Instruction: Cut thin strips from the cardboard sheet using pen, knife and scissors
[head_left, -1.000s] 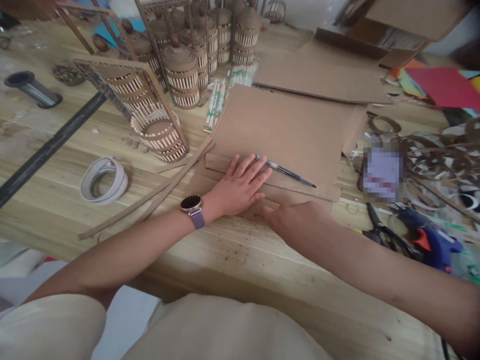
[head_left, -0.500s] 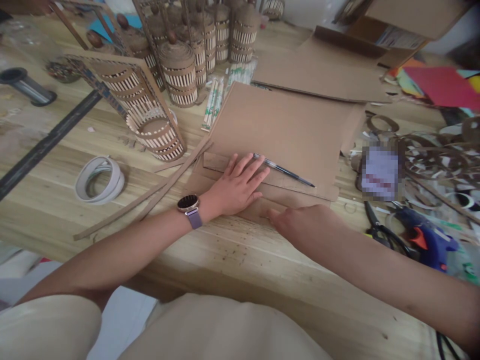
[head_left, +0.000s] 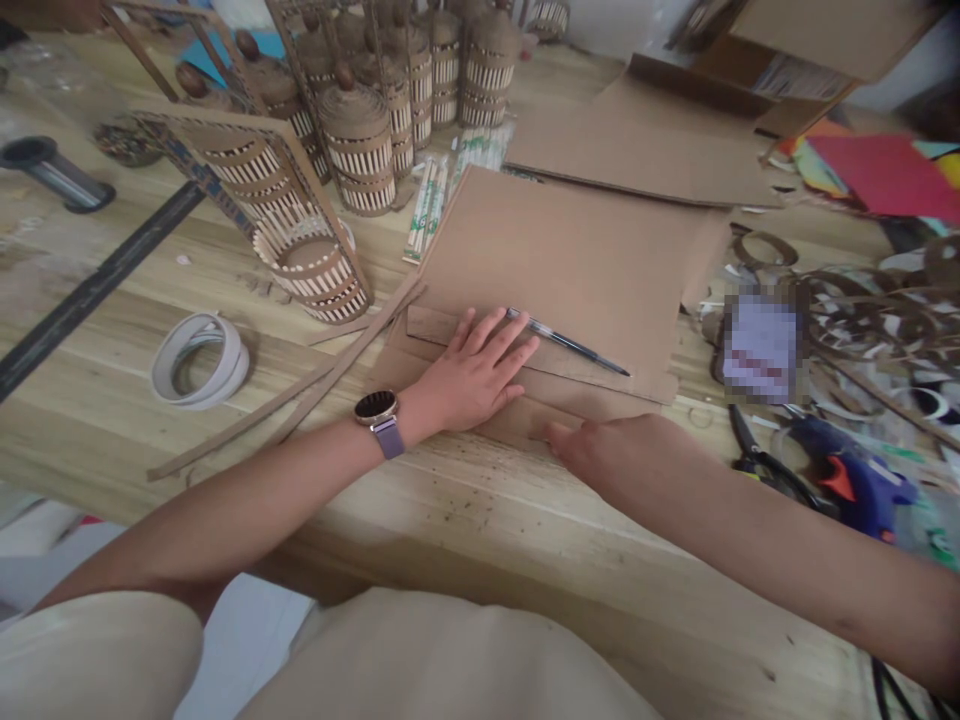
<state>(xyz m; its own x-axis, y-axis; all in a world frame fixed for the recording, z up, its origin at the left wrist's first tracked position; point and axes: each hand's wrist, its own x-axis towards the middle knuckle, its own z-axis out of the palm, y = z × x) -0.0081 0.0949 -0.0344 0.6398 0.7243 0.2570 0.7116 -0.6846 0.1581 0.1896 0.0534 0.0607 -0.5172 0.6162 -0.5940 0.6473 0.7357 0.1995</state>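
My left hand (head_left: 480, 368) lies flat with its fingers spread, pressing on a narrow cardboard piece (head_left: 430, 322) on top of the large cardboard sheet (head_left: 570, 240). A black pen (head_left: 577, 347) rests by its fingertips on the cardboard. My right hand (head_left: 607, 447) is closed at the near edge of the cardboard, to the right of the left hand. Its thumb side touches the cardboard, and the curled fingers are turned away, so whatever they hold is hidden.
Left of the cardboard lie thin cardboard strips (head_left: 307, 395) and a tape roll (head_left: 199, 360). A basket-like holder (head_left: 313, 275) and several lidded containers (head_left: 356, 150) stand behind. Scissors (head_left: 765, 460), a blue glue gun (head_left: 851, 475) and curled strips (head_left: 870, 310) lie at right.
My right hand has shifted slightly to the right along the near edge of the cardboard. My left hand and the pen stay in place.
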